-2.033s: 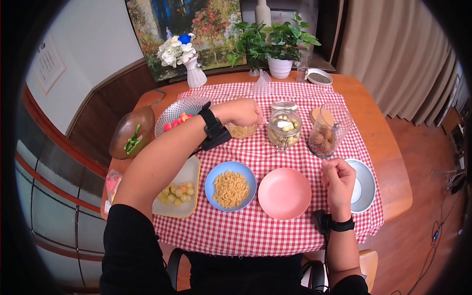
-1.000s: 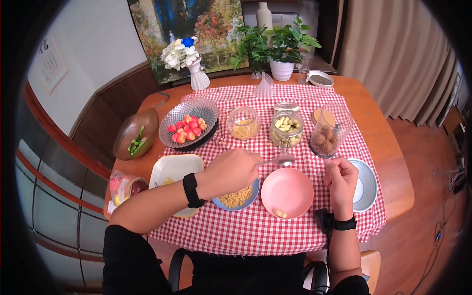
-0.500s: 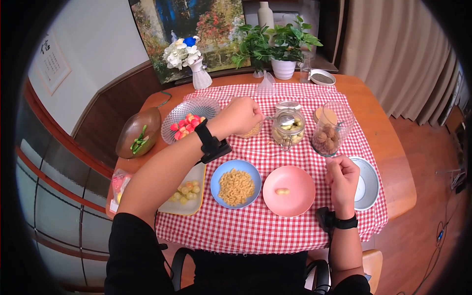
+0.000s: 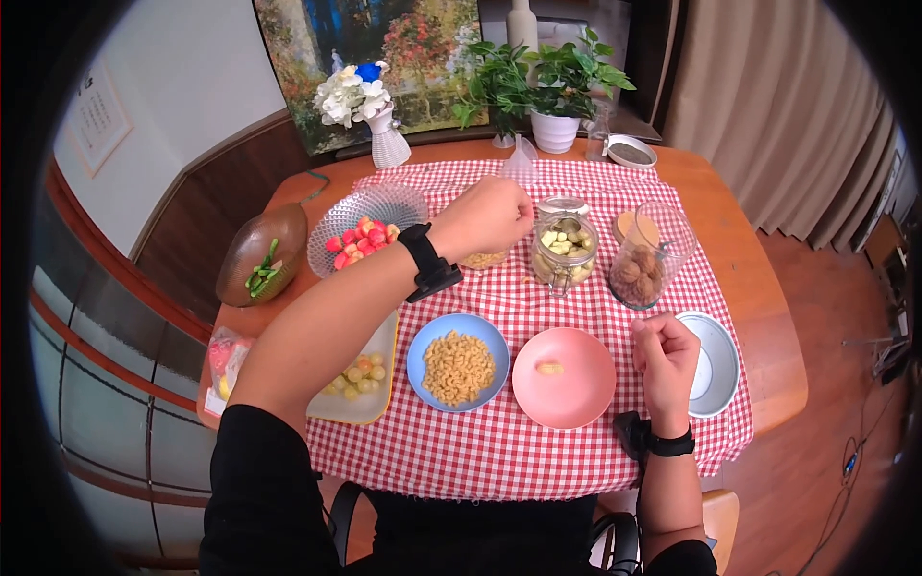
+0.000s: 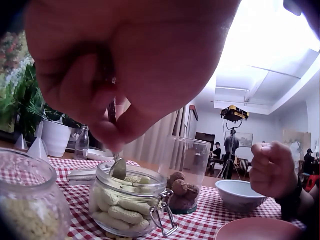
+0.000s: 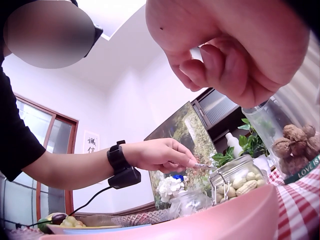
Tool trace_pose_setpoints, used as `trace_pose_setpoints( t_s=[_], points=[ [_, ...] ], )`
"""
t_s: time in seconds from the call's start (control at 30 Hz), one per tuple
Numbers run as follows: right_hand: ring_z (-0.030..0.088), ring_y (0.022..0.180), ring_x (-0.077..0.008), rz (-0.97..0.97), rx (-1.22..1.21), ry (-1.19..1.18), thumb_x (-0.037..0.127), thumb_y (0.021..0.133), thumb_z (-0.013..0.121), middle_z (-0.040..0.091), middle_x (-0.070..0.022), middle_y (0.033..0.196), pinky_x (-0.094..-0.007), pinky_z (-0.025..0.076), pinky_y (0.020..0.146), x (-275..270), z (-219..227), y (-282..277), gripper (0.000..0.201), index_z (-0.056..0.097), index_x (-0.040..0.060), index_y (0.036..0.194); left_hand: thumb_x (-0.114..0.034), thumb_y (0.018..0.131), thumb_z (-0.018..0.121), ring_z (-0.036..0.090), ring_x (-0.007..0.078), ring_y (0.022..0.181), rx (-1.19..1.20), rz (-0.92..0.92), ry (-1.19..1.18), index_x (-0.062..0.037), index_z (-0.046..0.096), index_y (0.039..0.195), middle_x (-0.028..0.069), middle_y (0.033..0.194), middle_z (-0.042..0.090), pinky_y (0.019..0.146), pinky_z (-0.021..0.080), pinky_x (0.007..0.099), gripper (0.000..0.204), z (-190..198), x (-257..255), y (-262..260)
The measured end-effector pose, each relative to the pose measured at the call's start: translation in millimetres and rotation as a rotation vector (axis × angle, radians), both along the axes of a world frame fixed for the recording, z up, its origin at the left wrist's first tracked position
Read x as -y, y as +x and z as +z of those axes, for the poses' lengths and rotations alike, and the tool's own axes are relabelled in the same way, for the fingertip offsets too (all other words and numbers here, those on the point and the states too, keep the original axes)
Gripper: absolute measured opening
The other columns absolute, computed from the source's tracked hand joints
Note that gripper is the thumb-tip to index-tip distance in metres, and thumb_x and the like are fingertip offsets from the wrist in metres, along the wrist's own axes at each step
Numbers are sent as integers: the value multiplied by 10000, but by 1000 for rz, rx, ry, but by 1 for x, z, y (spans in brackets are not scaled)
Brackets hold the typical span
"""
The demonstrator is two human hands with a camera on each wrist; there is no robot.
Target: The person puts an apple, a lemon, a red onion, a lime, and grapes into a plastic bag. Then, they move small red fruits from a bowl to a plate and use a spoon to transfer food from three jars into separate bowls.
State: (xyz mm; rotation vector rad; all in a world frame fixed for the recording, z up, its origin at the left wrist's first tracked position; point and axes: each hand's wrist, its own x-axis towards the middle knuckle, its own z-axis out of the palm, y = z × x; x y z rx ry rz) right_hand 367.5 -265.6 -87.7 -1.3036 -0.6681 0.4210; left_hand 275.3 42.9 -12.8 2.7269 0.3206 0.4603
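My left hand (image 4: 485,219) pinches a metal spoon (image 5: 118,169) by its handle. The spoon's bowl dips into the mouth of an open clip-top glass jar (image 4: 563,273) of peanuts in shells, among the top peanuts (image 5: 126,215). On the pink plate (image 4: 567,405) lies a single peanut (image 4: 549,368). Held up beside the plate, my right hand (image 4: 667,363) has its fingers curled with nothing visible in them. It is nearest to a pale blue-white bowl (image 4: 725,370) and a tall glass jar (image 4: 672,230) of walnuts (image 6: 295,142).
A blue plate (image 4: 416,386) of macaroni and a tray (image 4: 382,401) with grapes stand to the left. Behind are a glass bowl (image 4: 408,200) of red fruit and a glass jar of dry pasta (image 5: 35,215). A clear funnel (image 4: 520,163) stands at the back.
A peanut came onto the pink plate from the spoon, and the left hand went back to the peanut jar. Now the spoon is lower in the jar. The right hand stayed put.
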Motion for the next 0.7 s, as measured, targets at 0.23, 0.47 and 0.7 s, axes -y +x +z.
trace_pose_setpoints(
  t_s=[0.23, 0.47, 0.7],
  points=[
    [433, 512, 2, -2, 20, 2, 93, 992, 698, 548, 67, 602, -199, 304, 477, 0, -1, -1, 180, 653, 19, 834, -197, 876, 732, 751, 242, 796, -105, 28, -163, -32, 812, 965, 159, 879, 779, 785, 578, 370, 204, -10, -9, -1],
    [419, 494, -17, 51, -111, -6, 101, 1006, 669, 540, 48, 583, -209, 297, 466, 0, 12, -2, 217, 647, 27, 803, -216, 892, 761, 664, 120, 755, -151, 205, -560, -42, 821, 1009, 63, 857, 769, 731, 534, 300, 218, -18, -6, -9],
    [405, 450, -51, 14, -158, -173, 127, 1005, 644, 513, 24, 548, -226, 272, 430, 35, 18, -14, 278, 629, 39, 742, -154, 911, 759, 586, 73, 691, -91, 92, -911, -11, 785, 986, 4, 780, 685, 627, 472, 253, 164, -53, -27, -14]
  ],
)
